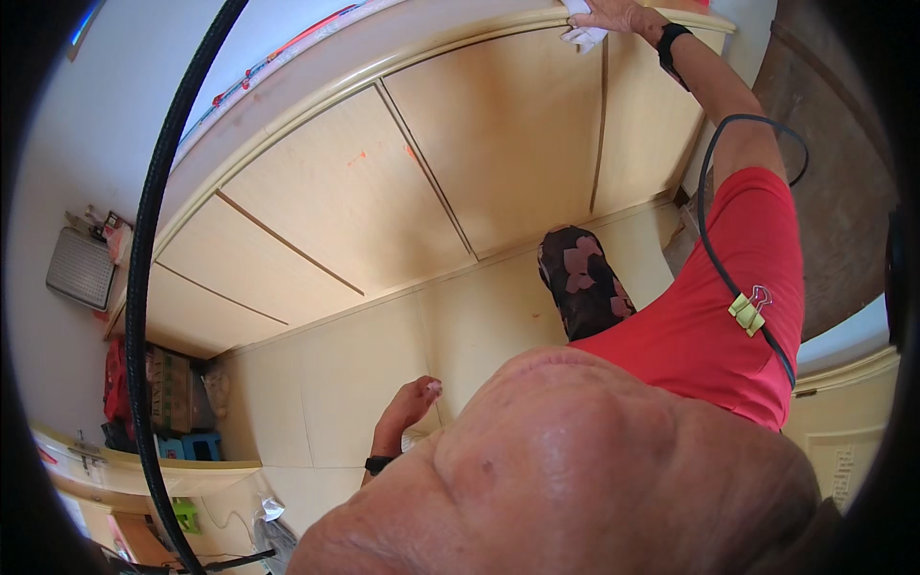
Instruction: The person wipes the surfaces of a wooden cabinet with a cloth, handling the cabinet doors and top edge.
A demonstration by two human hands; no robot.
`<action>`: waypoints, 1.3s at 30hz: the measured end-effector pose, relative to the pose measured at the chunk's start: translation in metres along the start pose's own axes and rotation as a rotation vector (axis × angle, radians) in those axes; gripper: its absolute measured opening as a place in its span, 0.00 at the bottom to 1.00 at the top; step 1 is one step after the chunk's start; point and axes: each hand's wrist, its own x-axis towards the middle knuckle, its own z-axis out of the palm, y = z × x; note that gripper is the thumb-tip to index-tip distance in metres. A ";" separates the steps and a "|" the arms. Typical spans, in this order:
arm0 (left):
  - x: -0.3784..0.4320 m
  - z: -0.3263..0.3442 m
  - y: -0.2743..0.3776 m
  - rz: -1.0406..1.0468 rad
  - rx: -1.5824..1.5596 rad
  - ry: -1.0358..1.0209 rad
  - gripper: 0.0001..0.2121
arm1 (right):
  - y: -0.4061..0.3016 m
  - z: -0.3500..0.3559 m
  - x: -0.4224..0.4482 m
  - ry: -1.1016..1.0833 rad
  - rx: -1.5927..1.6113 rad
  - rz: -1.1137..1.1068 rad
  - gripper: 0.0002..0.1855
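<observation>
My right hand (611, 14) grips a white cloth (588, 37) at the cream rounded edge (496, 34) of a long low cabinet. Part of the cloth hangs over the front of a pale wood cabinet door (503, 122); the hand's upper side is cut off by the picture's rim. A black band circles that wrist, and the arm stretches out from a red sleeve. Low down, beside my body, my left hand (415, 401) hangs over the tiled floor with its fingers curled. Whether it holds anything is unclear.
A black cable (154, 215) crosses the left side; another cable, with a yellow binder clip (747, 315), runs along the sleeve. A floral dark trouser leg (586, 284) stands before the cabinet. Leftward are a cardboard box (171, 388), a blue stool (201, 445) and a grey perforated case (80, 269).
</observation>
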 end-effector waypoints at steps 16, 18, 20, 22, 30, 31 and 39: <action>-0.013 -0.010 0.036 0.069 0.100 -0.004 0.21 | -0.086 0.030 0.069 0.082 0.083 -0.130 0.43; -0.016 -0.011 0.036 0.030 0.095 -0.007 0.21 | -0.134 0.028 0.083 0.064 0.143 -0.118 0.40; -0.016 -0.012 0.037 0.007 0.095 -0.014 0.21 | -0.166 0.024 0.099 0.074 0.165 -0.159 0.40; -0.009 -0.013 0.036 0.018 0.117 -0.014 0.21 | -0.182 0.042 0.121 0.104 0.141 -0.211 0.42; -0.007 -0.017 0.026 0.045 0.148 0.021 0.21 | -0.291 0.048 0.172 0.098 0.285 -0.366 0.32; -0.007 -0.018 0.028 0.061 0.153 0.017 0.21 | -0.299 0.050 0.179 0.119 0.297 -0.371 0.32; -0.010 -0.018 0.040 0.016 0.235 -0.049 0.21 | -0.346 0.043 0.192 0.082 0.239 -0.347 0.33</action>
